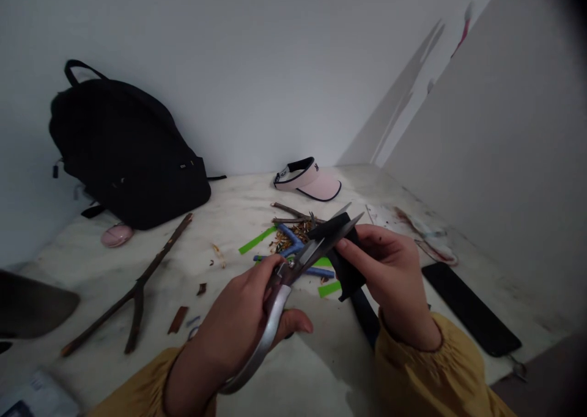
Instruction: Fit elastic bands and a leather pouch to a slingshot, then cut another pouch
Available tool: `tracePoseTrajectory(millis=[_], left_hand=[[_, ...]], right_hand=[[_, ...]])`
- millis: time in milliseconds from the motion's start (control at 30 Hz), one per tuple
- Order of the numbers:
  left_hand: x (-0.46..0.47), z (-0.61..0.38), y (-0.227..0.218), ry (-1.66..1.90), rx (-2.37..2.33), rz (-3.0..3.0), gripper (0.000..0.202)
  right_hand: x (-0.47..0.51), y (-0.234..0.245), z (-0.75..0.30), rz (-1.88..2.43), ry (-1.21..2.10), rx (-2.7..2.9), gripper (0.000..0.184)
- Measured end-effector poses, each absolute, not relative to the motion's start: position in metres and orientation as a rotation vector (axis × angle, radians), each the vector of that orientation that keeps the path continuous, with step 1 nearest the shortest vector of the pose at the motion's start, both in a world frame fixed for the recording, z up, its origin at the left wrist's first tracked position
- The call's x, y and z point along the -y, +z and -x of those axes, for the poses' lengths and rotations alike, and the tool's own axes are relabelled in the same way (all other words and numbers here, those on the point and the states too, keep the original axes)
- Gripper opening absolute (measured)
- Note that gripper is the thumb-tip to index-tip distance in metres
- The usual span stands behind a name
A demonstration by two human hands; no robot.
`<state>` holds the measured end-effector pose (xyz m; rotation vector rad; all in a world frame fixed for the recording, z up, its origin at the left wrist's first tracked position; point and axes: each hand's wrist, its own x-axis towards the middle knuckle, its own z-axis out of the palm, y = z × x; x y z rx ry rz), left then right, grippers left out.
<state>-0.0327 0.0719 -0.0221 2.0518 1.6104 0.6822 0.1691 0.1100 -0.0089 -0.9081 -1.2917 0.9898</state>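
My left hand [247,319] grips the handles of large silver scissors [293,270], whose blades point up and right. The blades close on a dark strip of material [343,252] that my right hand [394,270] pinches between thumb and fingers. Both hands hover over a white marble-like table [321,356]. Just behind the blades lie blue sticks [288,236], green paper strips [257,239] and a pile of brown shavings [293,230].
A black backpack [123,148] leans on the wall at back left, a pink oval object [117,235] beside it. A forked branch [132,288] lies at left. A pink visor cap [309,181] sits at the back. A black phone [470,307] lies at right.
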Motion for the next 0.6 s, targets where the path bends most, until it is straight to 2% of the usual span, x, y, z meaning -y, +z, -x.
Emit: tracePoseTrajectory(millis=[200,467,600], left_hand=[[-0.0697,0.0316,-0.0214,0.720,-1.654,-2.085,0.061],[-0.0716,0.0334,-0.0210,0.736,-1.591,-2.158,0.043],[-0.0719,0.0351,-0.0190,0.731,-1.587,-2.138,0.043]], right_hand=[[-0.1097,-0.0103,-0.1669,0.930,1.034,1.258,0.004],[-0.1104,-0.0093,-0.1673,0.903,1.071,1.260,0.001],[-0.1097,-0.0076,-0.1693,0.909,1.078,1.268,0.002]])
